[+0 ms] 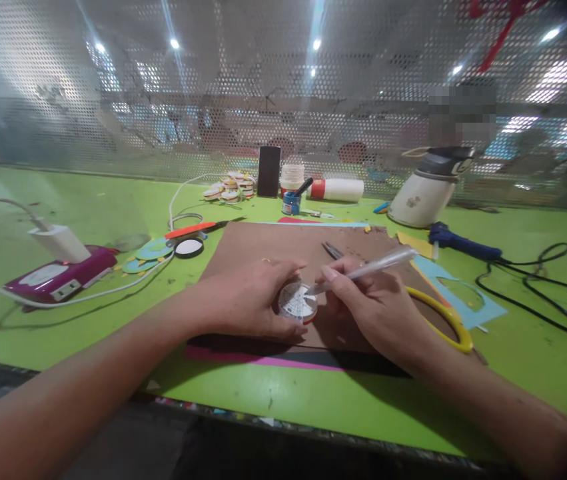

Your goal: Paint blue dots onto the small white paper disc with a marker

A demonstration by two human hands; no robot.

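Left hand (258, 293) curled with thumb and fingers about the rim of a small round disc (297, 303), which lies between the two hands above a brown sheet (258, 247); right hand (378, 300) clamped on a translucent pen (373, 267), its tip at the disc's pale, marked face, though whether it touches cannot be told. The hands are near each other but apart. The disc, edged in red, is probably light, stiff and rather smooth, best held by its rim so that the face stays free; the slender pen barrel, likely hard plastic and a little slippery, suits a pinch close to the tip. Beneath, the flat brown sheet is matt and flecked with crumbs. To the right, a glossy yellow loop handle (463, 333) curves beyond the wrist, beside cut blue paper (493, 307). To the left, a shiny purple power strip (63, 273) sits on the smooth green table (63, 347). Behind, clustered small discs (230, 187), a squat blue jar (291, 203) and a perforated screen (163, 133)
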